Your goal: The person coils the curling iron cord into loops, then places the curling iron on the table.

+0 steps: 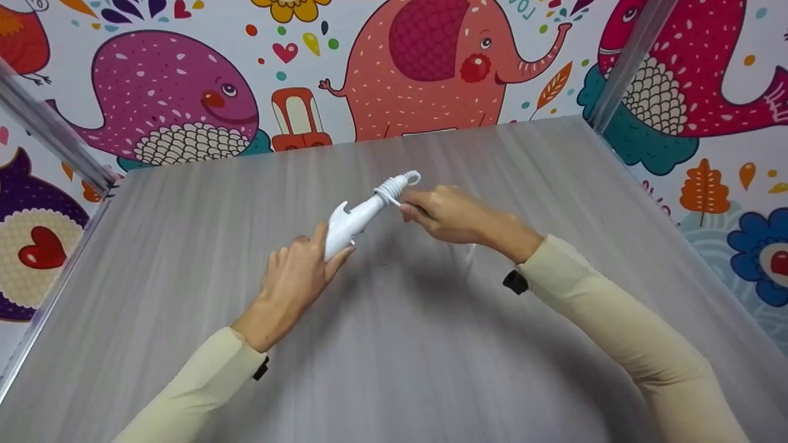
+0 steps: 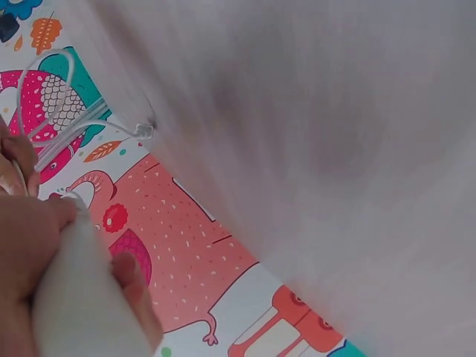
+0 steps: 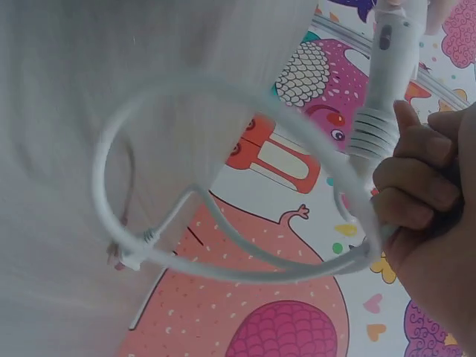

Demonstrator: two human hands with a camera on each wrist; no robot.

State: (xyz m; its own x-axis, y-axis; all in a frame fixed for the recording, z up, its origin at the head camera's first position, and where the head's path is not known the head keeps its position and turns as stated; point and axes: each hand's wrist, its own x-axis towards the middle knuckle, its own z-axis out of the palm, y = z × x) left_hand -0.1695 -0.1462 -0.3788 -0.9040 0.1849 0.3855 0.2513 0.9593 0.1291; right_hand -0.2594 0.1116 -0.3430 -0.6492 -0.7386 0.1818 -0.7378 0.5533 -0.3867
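Observation:
My left hand grips the wide lower body of a white handheld appliance, tilted up to the right above the table. A small hook-like lever juts from its side; in the right wrist view a dark switch shows on it. Several turns of its white cord are wound around the narrow end. Just right of that end, my right hand holds the cord between thumb and curled fingers. From this hand a free loop hangs, ending in a plug, which also dangles in the left wrist view.
Beneath both hands lies a grey wood-grain table. A wall with painted animals stands along its back, and printed panels line both sides. Metal posts rise at the back corners. Small black pieces sit at both sleeve cuffs.

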